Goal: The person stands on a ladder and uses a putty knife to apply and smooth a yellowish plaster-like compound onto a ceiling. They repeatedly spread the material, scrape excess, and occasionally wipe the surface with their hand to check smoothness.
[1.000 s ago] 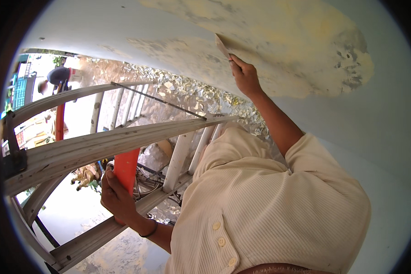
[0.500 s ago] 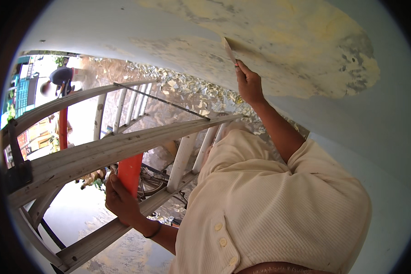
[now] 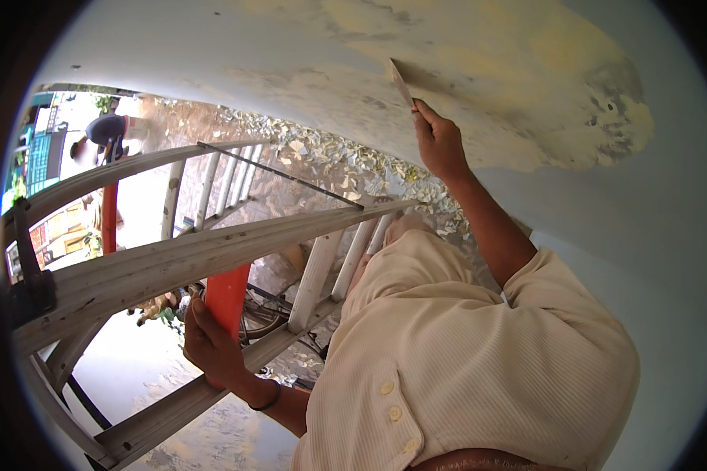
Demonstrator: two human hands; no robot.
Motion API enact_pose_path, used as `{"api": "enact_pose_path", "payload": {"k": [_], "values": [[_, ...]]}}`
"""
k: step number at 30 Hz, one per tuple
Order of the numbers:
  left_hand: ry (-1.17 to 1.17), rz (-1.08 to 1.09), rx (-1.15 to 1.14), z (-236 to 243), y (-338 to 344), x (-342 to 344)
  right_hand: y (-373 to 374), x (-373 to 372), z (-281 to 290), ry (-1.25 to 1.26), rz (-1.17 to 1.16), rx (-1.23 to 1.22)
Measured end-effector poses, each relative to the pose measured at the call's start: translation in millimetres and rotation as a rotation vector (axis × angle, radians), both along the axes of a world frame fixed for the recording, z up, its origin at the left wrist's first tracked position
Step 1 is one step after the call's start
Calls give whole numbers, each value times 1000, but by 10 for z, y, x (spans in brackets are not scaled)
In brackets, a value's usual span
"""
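My right hand is closed round the handle of a scraper, a putty knife with a thin flat blade. Its blade lies against the wall at a rough patch where yellowish and grey layers show. Lower left, my left hand grips the edge of a red ladder step, its thumb at the near side and its other fingers partly hidden. This step sits between the side rails of a metal stepladder.
Paint flakes litter the ground along the wall's foot. Beyond the ladder's rails a bicycle stands below. A person bends over at the far left, near a bright opening. A dark strut joins the ladder's two halves.
My right hand and the scraper have shifted slightly to the right, the blade still at the wall. My left hand keeps its hold on the red step. The far person's head has moved slightly.
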State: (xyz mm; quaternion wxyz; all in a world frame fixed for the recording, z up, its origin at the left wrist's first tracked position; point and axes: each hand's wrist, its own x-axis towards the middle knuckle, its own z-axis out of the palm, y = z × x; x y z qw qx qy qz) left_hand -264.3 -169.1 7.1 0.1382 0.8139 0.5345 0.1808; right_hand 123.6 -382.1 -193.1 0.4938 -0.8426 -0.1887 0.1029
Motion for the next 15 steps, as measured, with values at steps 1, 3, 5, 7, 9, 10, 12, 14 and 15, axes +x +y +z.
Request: {"api": "enact_pose_path", "payload": {"k": [1,3,5,7,9,10,12,14,15], "values": [[-3,2,6,-5,1,22,25,15,65,-19,6,-62],[-9,-7,33,-36,6,18,119,-21,54,-21,-8,-70],[-15,-33,79,-69,13,-9,125,-49,47,29,-7,-53],[32,-55,83,-74,18,-33,87,-26,130,102,14,1],[44,-55,94,-38,33,-21,68,-2,271,97,-4,-9],[42,-61,91,-9,36,15,41,27,262,80,-14,-1],[8,-19,83,-26,-17,-20,146,54,310,59,9,-21],[-21,-15,56,-3,-8,9,179,1,335,79,0,-87],[-19,-14,35,23,-33,-11,158,4,311,79,5,-37]]}}
